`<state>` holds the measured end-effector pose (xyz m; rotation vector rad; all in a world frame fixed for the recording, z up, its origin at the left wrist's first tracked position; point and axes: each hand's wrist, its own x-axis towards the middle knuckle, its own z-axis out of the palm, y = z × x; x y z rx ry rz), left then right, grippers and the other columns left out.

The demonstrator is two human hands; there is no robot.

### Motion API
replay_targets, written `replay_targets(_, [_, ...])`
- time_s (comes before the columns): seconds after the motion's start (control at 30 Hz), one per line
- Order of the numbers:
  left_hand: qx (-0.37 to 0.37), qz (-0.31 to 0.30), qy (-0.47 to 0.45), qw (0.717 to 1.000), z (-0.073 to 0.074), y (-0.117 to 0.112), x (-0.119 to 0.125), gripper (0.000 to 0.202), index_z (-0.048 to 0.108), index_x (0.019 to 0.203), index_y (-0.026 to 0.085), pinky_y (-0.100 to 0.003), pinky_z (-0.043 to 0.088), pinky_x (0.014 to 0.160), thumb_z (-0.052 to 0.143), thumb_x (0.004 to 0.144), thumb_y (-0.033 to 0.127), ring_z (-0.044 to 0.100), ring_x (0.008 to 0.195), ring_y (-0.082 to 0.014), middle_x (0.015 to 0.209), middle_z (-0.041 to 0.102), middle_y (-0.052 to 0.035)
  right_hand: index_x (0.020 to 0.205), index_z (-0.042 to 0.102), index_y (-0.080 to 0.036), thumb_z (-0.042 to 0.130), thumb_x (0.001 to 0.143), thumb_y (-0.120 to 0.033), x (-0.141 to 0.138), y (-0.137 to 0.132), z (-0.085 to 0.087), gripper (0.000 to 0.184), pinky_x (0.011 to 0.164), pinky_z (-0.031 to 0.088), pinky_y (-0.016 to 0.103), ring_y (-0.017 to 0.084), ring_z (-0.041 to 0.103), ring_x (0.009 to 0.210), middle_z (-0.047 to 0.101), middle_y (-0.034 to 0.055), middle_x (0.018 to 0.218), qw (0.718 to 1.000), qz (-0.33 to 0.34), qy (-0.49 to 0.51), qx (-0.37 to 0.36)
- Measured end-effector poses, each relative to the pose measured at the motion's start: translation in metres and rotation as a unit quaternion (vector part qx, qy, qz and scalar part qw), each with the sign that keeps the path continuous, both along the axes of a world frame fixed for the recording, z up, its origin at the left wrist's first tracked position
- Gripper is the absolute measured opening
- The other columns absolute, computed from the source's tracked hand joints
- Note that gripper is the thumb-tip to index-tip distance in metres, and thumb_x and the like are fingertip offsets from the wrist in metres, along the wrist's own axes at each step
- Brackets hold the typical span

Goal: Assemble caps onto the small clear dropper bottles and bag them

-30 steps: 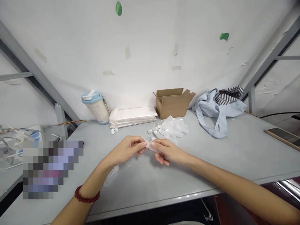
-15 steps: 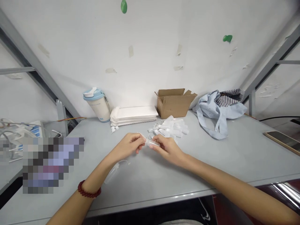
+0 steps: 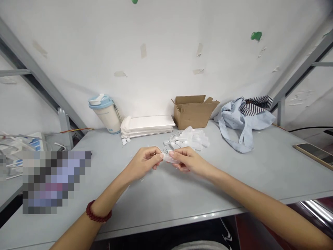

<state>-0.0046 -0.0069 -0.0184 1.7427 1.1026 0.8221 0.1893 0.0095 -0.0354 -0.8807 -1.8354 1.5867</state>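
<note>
Both my hands meet above the middle of the grey table (image 3: 161,194). My right hand (image 3: 188,160) is closed around a small translucent plastic tube (image 3: 169,159). My left hand (image 3: 145,162) pinches a tiny white piece at the tube's left end; I cannot make out what it is. A red bead bracelet (image 3: 97,211) sits on my left wrist. Just behind my hands lies a pile of the same clear tubes and small white caps (image 3: 188,139).
Along the wall stand a blue-lidded cup (image 3: 105,113), a stack of white flat packs (image 3: 147,125), an open cardboard box (image 3: 194,111) and a light blue cloth bag (image 3: 243,121). A phone (image 3: 313,152) lies at the right edge. Cables and gear crowd the left.
My hands have stayed together at the tube, with small shifts of the fingers. The view has tilted slightly.
</note>
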Motion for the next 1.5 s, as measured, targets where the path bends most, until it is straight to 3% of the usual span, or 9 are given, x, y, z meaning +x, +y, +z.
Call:
replay_targets(0.2, [-0.003,0.023,0.032,0.999,0.002,0.002,0.002,0.027,0.051,0.059,0.017,-0.022,0.038,0.054,0.048,0.082,0.030,0.045,0.053,-0.0101,0.053,0.047,0.0044,0.079,0.058,-0.014,0.048,0.088,-0.045,0.001,-0.001,-0.006,0.034,0.047,0.033,0.022,0.008,0.041,0.049,0.051,-0.0016,0.059,0.976,-0.068,-0.059,0.196])
replay_targets(0.33, [-0.048,0.018,0.031,0.998,0.000,0.005,0.002,0.033,0.050,0.057,0.017,-0.024,0.039,0.056,0.046,0.084,0.036,0.047,0.052,-0.0101,0.056,0.049,0.0034,0.097,0.057,-0.012,0.044,0.092,-0.040,0.001,0.001,-0.020,0.031,0.054,0.039,0.024,0.011,0.048,0.056,0.062,0.0063,0.075,0.860,-0.098,-0.109,0.488])
replay_targets(0.47, [-0.056,0.010,0.026,0.998,0.001,0.004,0.003,0.035,0.050,0.058,0.017,-0.023,0.039,0.055,0.047,0.084,0.040,0.047,0.051,-0.0102,0.055,0.048,0.0036,0.097,0.055,-0.011,0.044,0.093,-0.035,0.002,0.004,-0.027,0.027,0.052,0.038,0.025,0.014,0.052,0.059,0.062,0.0075,0.072,0.783,-0.112,-0.136,0.597])
replay_targets(0.67, [-0.038,0.008,0.029,0.999,0.001,-0.001,0.006,0.036,0.053,0.058,0.016,-0.023,0.040,0.053,0.045,0.084,0.041,0.047,0.050,-0.0107,0.054,0.049,0.0025,0.087,0.057,-0.012,0.053,0.088,-0.036,0.002,-0.003,-0.019,0.024,0.049,0.035,0.023,0.010,0.044,0.051,0.055,0.0015,0.064,0.877,-0.107,-0.084,0.461])
replay_targets(0.87, [0.029,0.018,0.068,0.997,0.001,-0.006,0.007,0.040,0.050,0.054,0.018,-0.022,0.040,0.051,0.043,0.085,0.043,0.048,0.051,-0.0116,0.052,0.049,0.0015,0.070,0.058,-0.015,0.061,0.080,-0.043,0.002,-0.003,-0.002,0.030,0.046,0.029,0.021,0.007,0.040,0.048,0.047,-0.0039,0.053,0.993,-0.049,-0.019,0.108])
replay_targets(1.07, [0.091,-0.004,0.039,0.995,-0.002,-0.011,0.010,0.042,0.047,0.051,0.017,-0.023,0.038,0.053,0.039,0.088,0.036,0.046,0.051,-0.0106,0.052,0.052,0.0007,0.070,0.058,-0.012,0.061,0.079,-0.045,0.004,0.001,0.000,0.034,0.038,0.015,0.020,0.001,0.024,0.035,0.043,-0.0063,0.051,0.971,0.089,0.086,-0.202])
replay_targets(1.17, [0.081,0.014,0.039,0.996,-0.005,-0.008,0.010,0.042,0.045,0.050,0.017,-0.023,0.035,0.051,0.038,0.088,0.036,0.043,0.051,-0.0107,0.051,0.047,0.0014,0.068,0.057,-0.012,0.060,0.080,-0.043,0.002,-0.002,0.000,0.033,0.041,0.021,0.020,0.002,0.032,0.037,0.046,-0.0052,0.052,0.985,0.050,0.075,-0.144])
replay_targets(1.37, [0.017,0.029,0.068,0.997,-0.005,-0.002,0.007,0.046,0.047,0.053,0.018,-0.022,0.034,0.049,0.039,0.088,0.045,0.042,0.050,-0.0111,0.050,0.044,0.0026,0.080,0.062,-0.014,0.064,0.078,-0.041,-0.001,-0.007,-0.006,0.027,0.052,0.034,0.023,0.009,0.043,0.055,0.055,0.0002,0.063,0.961,-0.111,-0.043,0.250])
replay_targets(1.5, [0.023,0.008,0.079,0.997,-0.003,-0.002,0.007,0.046,0.048,0.054,0.018,-0.022,0.035,0.051,0.040,0.088,0.048,0.045,0.054,-0.0120,0.052,0.044,0.0024,0.081,0.065,-0.014,0.057,0.084,-0.041,0.001,-0.006,-0.005,0.028,0.053,0.034,0.023,0.009,0.042,0.057,0.056,0.0007,0.065,0.953,-0.093,-0.049,0.285])
